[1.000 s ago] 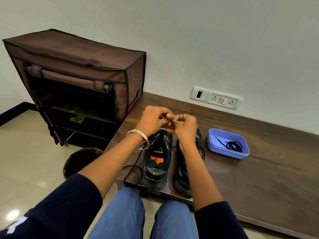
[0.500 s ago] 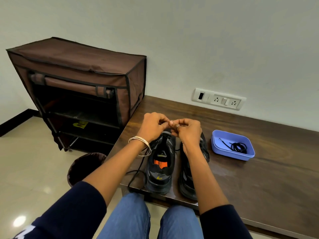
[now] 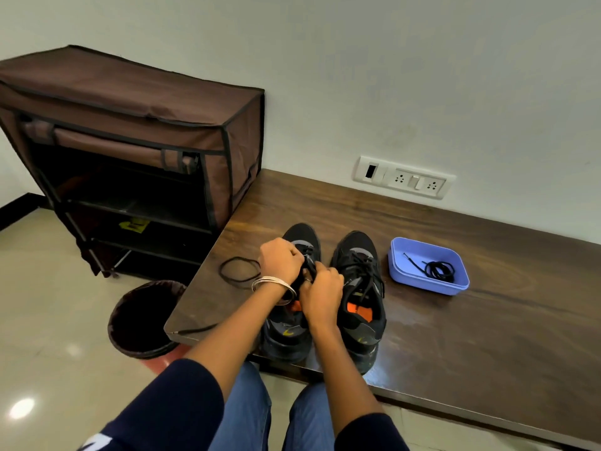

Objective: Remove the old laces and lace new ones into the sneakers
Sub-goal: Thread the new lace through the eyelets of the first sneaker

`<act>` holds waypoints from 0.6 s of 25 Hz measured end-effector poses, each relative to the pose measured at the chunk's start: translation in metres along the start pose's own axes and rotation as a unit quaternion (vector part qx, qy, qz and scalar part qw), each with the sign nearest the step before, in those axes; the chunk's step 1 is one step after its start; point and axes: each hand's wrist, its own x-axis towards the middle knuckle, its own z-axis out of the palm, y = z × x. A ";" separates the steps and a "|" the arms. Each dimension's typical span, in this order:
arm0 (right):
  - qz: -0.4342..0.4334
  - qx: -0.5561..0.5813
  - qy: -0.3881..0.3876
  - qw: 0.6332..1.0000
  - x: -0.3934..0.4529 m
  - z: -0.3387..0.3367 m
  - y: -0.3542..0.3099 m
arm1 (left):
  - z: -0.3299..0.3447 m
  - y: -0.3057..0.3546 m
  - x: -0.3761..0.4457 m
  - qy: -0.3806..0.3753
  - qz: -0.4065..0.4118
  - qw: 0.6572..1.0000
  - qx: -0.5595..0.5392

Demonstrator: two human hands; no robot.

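Two black sneakers stand side by side on the dark wooden table, toes towards the wall. Over the left sneaker both hands meet: my left hand and my right hand have curled fingers pinching its black lace at the tongue. That lace trails left in a loop on the table, and its end lies near the table's corner. The right sneaker is laced, with an orange insole showing. A blue tray to the right holds a coiled black lace.
A brown fabric shoe rack stands on the floor left of the table. A dark round bin sits on the floor below the table's left corner. A white socket panel is on the wall.
My hands have dropped from above the sneakers' toes down to the left sneaker's tongue. The lace, which hung over the table's front edge, now lies in a loop on the table.
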 end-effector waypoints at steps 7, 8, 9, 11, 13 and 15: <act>0.016 0.090 0.042 0.995 -0.001 0.005 0.001 | 0.012 -0.001 -0.003 0.019 -0.003 1.000 0.002; 0.020 0.098 0.047 0.994 -0.001 0.005 0.002 | 0.013 -0.002 -0.003 0.016 0.004 1.000 0.001; 0.024 0.106 0.051 0.993 -0.001 0.005 0.001 | 0.013 -0.002 -0.005 0.014 0.011 1.000 -0.001; 0.028 0.115 0.053 0.992 -0.001 0.004 0.001 | 0.013 -0.003 -0.007 0.016 0.008 1.000 -0.011; 0.028 0.115 0.046 0.992 -0.001 0.005 0.001 | 0.014 -0.005 -0.005 0.013 -0.009 0.999 -0.029; 0.022 0.118 0.032 0.992 0.000 0.005 0.002 | 0.015 -0.007 -0.003 -0.001 -0.022 0.999 -0.046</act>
